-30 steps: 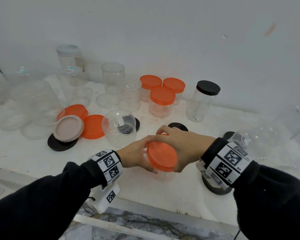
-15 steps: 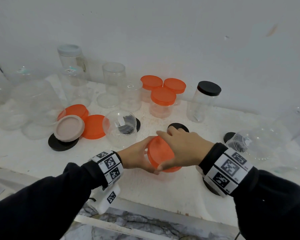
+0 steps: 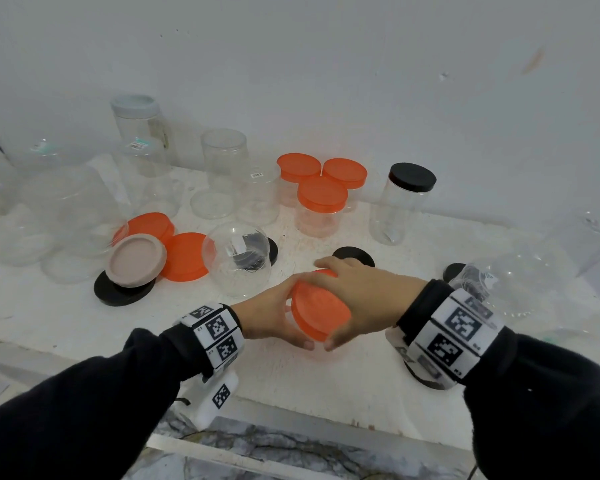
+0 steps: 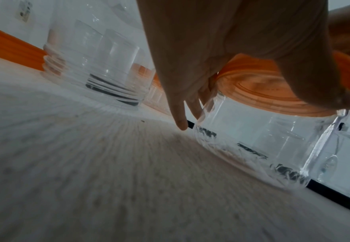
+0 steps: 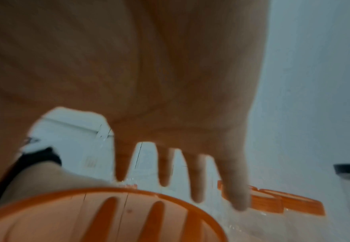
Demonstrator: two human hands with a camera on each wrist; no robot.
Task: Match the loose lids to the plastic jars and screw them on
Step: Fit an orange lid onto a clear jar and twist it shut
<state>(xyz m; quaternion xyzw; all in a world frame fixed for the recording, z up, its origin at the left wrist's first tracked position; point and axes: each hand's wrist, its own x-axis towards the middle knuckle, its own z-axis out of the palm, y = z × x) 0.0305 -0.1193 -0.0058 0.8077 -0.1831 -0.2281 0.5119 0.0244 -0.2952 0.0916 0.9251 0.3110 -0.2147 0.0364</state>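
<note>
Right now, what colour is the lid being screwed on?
Orange lid, clearest in the head view.

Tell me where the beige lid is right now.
In the head view the beige lid lies left of centre on the table, resting on a black lid and overlapping an orange lid.
</note>
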